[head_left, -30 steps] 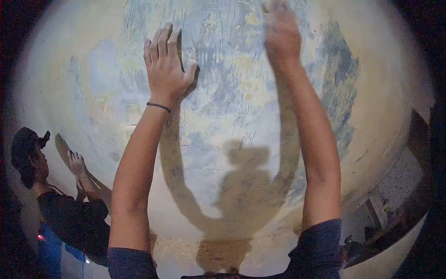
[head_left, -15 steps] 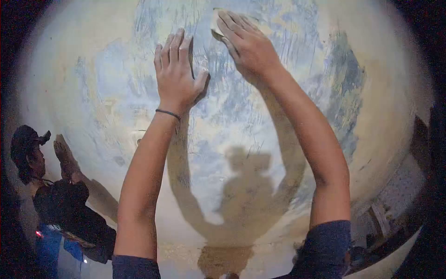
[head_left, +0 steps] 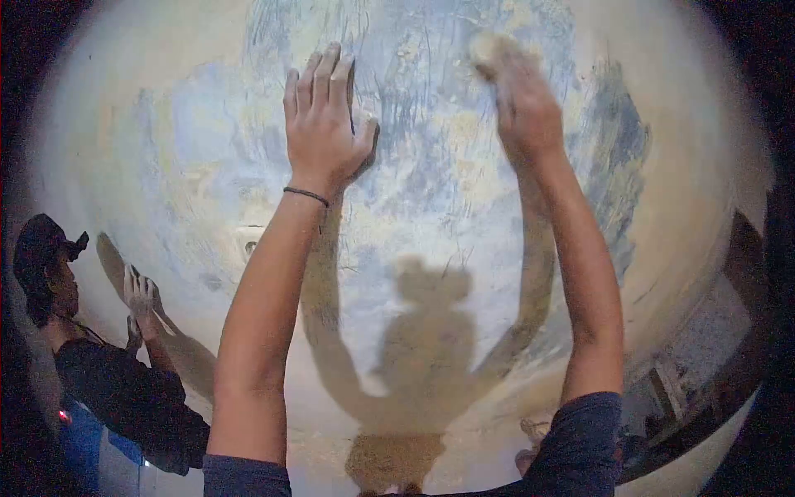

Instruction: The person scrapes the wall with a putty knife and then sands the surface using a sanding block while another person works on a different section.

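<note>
My left hand (head_left: 325, 116) lies flat against the patchy blue, white and yellow wall (head_left: 406, 207), fingers pointing up and thumb out to the side. It holds nothing, and a dark cord bracelet (head_left: 306, 195) circles its wrist. Higher up on the right, my right hand (head_left: 530, 103) presses a pale yellowish pad (head_left: 492, 53) against the wall surface. Motion smears those fingers and the pad, so its exact kind does not show. Scratchy streaks and rough patches cover the paint between both hands.
At the left, another person (head_left: 108, 373) in a dark cap and dark top has their hands (head_left: 141, 300) up at the same wall. My shadow (head_left: 426, 331) falls between my arms. A small fitting (head_left: 251, 246) sits beside my left forearm.
My right hand has swept to the right and slightly down with the pad. My left hand has shifted slightly right and stays flat on the wall. The other person's hands have moved.
</note>
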The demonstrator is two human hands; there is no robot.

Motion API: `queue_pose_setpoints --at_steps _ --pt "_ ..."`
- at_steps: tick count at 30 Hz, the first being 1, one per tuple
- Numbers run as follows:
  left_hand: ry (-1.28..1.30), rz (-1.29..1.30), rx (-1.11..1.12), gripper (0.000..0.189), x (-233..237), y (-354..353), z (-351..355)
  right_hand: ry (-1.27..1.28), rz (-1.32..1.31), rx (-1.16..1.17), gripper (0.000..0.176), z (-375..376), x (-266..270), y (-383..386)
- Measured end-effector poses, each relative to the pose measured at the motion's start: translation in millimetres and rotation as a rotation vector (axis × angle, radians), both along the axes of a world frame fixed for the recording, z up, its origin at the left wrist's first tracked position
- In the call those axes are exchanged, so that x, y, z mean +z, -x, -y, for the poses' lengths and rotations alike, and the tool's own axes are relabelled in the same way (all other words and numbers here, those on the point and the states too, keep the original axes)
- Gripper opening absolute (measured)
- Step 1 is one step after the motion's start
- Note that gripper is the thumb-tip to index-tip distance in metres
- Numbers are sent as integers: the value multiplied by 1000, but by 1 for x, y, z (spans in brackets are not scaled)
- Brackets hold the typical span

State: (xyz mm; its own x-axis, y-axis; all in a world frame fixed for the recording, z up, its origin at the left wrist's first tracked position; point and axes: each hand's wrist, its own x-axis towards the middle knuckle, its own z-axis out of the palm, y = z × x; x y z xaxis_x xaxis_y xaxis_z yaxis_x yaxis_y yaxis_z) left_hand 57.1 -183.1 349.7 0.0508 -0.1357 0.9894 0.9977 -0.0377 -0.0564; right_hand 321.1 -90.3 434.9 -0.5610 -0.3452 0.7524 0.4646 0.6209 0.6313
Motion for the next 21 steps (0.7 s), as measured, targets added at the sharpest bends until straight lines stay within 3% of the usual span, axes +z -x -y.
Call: queue_pose_setpoints --at_steps 2,3,4,6,7,8,11,14,16,18,21 --pt "7 5 -21 78 -2 0 1 -40 -391 -71 42 -8 1 -1" --pt "16 6 6 78 -2 1 2 -27 -405 -45 42 -19 -13 8" --pt "15 4 39 77 -1 1 2 45 -253 -27 44 -3 -32 15" --pt "6 0 32 78 1 1 0 -40 109 18 45 14 -45 15" --pt "8 5 31 78 -1 5 2 -55 134 6 43 16 -40 13" --pt "17 11 28 78 -2 3 2 -50 132 5 43 12 -32 13" --pt "14 -3 -14 78 -2 0 3 -102 -385 -60 40 0 14 22" --pt "18 -9 2 77 0 0 7 97 -456 -123 45 -1 7 56" --pt "11 -20 11 77 2 0 8 -17 -104 82 47 4 -20 62" --pt "26 8 13 76 1 -2 7 -75 123 76 48 12 -13 39" --pt "15 10 9 76 3 0 7 -50 -181 -24 45 -1 34 17"
